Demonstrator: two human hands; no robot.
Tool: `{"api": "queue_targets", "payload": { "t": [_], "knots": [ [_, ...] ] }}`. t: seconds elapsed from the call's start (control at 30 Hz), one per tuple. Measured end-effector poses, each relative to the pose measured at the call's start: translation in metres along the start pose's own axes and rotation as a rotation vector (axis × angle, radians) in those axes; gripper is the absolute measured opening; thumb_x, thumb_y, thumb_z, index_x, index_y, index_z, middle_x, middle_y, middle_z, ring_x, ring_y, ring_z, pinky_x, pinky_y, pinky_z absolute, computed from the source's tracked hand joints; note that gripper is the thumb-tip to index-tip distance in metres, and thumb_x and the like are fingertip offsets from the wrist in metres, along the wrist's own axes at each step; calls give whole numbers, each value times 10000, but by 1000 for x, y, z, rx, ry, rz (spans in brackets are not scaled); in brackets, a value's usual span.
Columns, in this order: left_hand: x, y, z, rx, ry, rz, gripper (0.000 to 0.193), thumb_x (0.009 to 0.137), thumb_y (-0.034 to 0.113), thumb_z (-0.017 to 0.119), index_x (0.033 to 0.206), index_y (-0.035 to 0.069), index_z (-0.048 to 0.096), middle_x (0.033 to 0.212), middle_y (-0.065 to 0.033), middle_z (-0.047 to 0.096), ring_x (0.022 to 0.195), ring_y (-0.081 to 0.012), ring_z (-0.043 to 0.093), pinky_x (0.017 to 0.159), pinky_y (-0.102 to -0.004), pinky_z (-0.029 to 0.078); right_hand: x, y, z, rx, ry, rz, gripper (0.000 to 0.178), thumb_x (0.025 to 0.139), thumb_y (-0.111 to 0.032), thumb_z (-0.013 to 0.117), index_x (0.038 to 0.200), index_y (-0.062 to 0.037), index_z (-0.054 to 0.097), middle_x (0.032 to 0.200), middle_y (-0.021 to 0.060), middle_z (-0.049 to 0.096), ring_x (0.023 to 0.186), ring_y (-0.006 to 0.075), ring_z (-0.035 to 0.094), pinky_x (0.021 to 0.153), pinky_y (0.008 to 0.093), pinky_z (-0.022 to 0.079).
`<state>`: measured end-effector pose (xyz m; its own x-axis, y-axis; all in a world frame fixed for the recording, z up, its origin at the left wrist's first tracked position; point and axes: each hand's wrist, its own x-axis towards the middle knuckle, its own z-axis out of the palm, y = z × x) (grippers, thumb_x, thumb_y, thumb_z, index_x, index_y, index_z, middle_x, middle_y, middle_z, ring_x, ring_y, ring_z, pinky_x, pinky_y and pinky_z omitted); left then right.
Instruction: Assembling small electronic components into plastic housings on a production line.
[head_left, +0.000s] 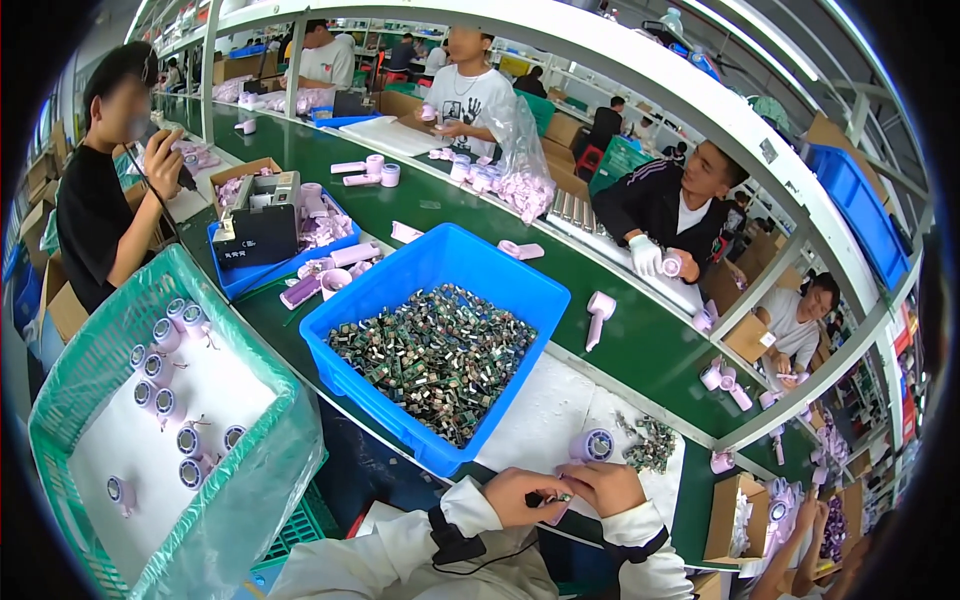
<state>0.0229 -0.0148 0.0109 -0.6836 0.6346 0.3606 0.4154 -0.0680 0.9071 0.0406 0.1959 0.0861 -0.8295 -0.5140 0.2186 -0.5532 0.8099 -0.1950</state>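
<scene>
Low in the head view, my left hand (pixel 518 497) and my right hand (pixel 610 488) meet over the white work surface. The fingers of both are bent and pinched together. Between them shows a small dark and greenish piece (pixel 562 494) like a little circuit board, mostly covered by the fingers. Just beyond my right hand stands a lilac round fan motor (pixel 593 446), its ringed face turned up. To its right lies a loose heap of small circuit boards (pixel 650 443). A blue bin (pixel 334 372) full of such boards stands beyond my left hand.
A green plastic-lined crate (pixel 292 440) at left holds several lilac motors (pixel 168 405). Beyond the blue bin runs a green conveyor belt (pixel 560 283) carrying lilac fan parts (pixel 598 318). A cardboard box (pixel 737 520) stands at right. Co-workers sit across and beside the belt.
</scene>
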Motion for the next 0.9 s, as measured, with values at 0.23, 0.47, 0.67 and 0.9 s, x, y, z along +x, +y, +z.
{"api": "queue_targets", "payload": {
  "t": [0.23,0.47,0.67,0.9],
  "knots": [
    [5,-7,-2,-210,17,11,291,884,124,716,1169,76,688,909,-62,710,814,-136,670,786,-298,541,-21,4,4,-134,-116,-41,176,873,-257,693,1000,-139,722,789,57,686,661,269,675,561,381,531],
    [-7,0,8,-476,170,-83,260,924,52,683,1178,-2,667,994,-58,706,912,-116,657,857,-280,517,-34,-23,21,245,92,206,141,883,-226,714,945,-102,742,755,81,695,596,249,666,554,348,527],
    [0,-4,8,-244,327,-174,262,925,16,676,1184,-22,656,1010,-60,693,931,-100,644,843,-257,508,-30,-27,37,390,210,486,165,860,-225,748,930,-76,747,654,107,660,539,220,638,538,328,503],
    [16,-10,4,-73,417,-97,264,921,2,664,1185,-1,679,1030,-103,697,893,-139,677,803,-253,537,-19,-11,49,742,360,500,148,848,-109,769,968,-23,760,568,-5,514,536,56,408,494,244,347]
  ]
}}
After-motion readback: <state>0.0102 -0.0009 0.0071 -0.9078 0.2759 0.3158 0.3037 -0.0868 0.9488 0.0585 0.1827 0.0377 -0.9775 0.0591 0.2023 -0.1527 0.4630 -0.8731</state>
